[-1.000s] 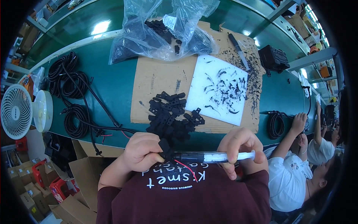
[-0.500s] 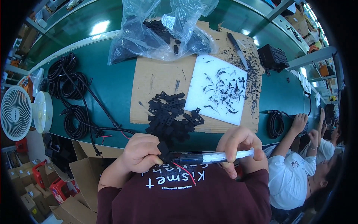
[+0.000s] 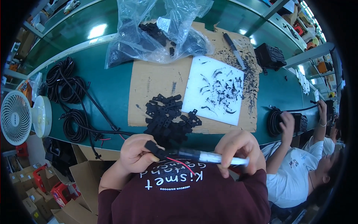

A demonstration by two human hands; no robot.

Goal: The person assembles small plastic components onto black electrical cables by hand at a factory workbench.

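My left hand pinches a small black plastic part close to my chest. My right hand grips a pen-shaped tool with a clear and white barrel, its dark tip touching the part. A thin red wire runs below the tool. Just beyond my hands lies a pile of several black plastic parts on a cardboard sheet on the green table.
A white sheet holds black trimmings. A clear bag of black parts lies at the far side, a knife to its right. Black cable coils and a white fan are left. A person in white works at my right.
My hands have stayed together near my chest; the tool has shifted slightly and its tip now meets the part. The person at right has reached onto a cable coil.
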